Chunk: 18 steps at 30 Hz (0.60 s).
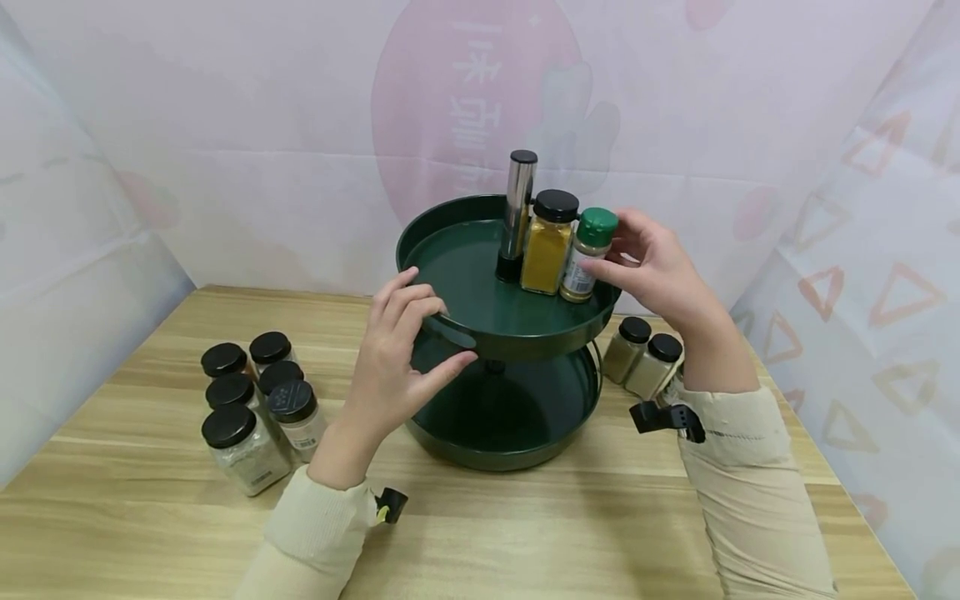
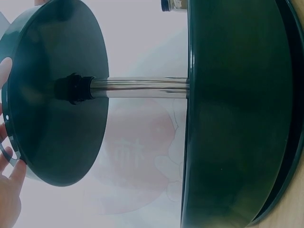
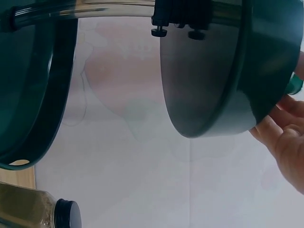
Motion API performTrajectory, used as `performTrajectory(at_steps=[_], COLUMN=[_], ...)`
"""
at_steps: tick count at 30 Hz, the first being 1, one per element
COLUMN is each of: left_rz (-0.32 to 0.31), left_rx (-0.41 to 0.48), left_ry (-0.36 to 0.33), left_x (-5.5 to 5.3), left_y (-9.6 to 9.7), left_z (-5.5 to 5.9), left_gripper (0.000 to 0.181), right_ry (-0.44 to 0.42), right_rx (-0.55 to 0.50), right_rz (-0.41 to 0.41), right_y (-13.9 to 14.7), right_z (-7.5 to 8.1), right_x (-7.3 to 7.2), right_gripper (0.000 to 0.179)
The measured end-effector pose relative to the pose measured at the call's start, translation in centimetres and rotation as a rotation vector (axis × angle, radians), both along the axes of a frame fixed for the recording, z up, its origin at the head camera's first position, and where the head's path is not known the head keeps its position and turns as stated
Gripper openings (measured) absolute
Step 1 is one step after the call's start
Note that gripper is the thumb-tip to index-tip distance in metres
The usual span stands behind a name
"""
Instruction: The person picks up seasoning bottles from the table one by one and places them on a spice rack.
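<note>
A dark green two-tier round rack (image 1: pixel 517 343) stands on the table. On its upper tray, a yellow spice jar (image 1: pixel 546 257) with a black lid stands beside the chrome centre post (image 1: pixel 519 196). To the jar's right is a green-capped seasoning bottle (image 1: pixel 578 273), which my right hand (image 1: pixel 656 262) holds between thumb and fingers. Only its green cap (image 3: pixel 295 84) shows past the tray wall in the right wrist view. My left hand (image 1: pixel 397 350) grips the upper tray's front-left rim at the handle slot, fingers over the edge and thumb (image 2: pixel 17 176) by the slot.
Several black-lidded spice jars (image 1: pixel 251 446) cluster on the table left of the rack. More black-lidded jars (image 1: pixel 651 369) stand right of it, close under my right forearm. A printed white cloth (image 1: pixel 285 167) hangs behind the table.
</note>
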<state>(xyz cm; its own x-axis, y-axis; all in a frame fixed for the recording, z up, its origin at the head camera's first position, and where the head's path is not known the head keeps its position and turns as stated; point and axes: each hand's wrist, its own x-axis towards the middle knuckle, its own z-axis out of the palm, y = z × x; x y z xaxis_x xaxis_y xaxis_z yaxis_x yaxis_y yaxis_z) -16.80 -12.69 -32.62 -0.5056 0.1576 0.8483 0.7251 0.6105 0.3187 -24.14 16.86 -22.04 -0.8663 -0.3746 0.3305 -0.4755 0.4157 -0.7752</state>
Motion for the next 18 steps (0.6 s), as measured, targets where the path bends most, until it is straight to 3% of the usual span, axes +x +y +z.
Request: performTrajectory(at_steps=[8,14,18], left_rz=[-0.01,-0.008,-0.004], left_rx=[-0.013,-0.008,-0.007], left_ry=[-0.001,-0.004,-0.013], left_x=[-0.1,0.1,0.1], left_y=[-0.1,-0.1,-0.1], left_z=[0.0,0.1,0.0], left_gripper=[0.054,0.054,0.054], right_ry=[0.048,0.089,0.121], right_rx=[-0.12,-0.299,-0.361], right_rz=[-0.054,-0.018,-0.006], right_y=[2.3,4.1,5.4], right_z=[-0.7,-1.8,-2.7], right_x=[1.5,2.5,3.1], right_gripper=[0.049,0.045,0.044])
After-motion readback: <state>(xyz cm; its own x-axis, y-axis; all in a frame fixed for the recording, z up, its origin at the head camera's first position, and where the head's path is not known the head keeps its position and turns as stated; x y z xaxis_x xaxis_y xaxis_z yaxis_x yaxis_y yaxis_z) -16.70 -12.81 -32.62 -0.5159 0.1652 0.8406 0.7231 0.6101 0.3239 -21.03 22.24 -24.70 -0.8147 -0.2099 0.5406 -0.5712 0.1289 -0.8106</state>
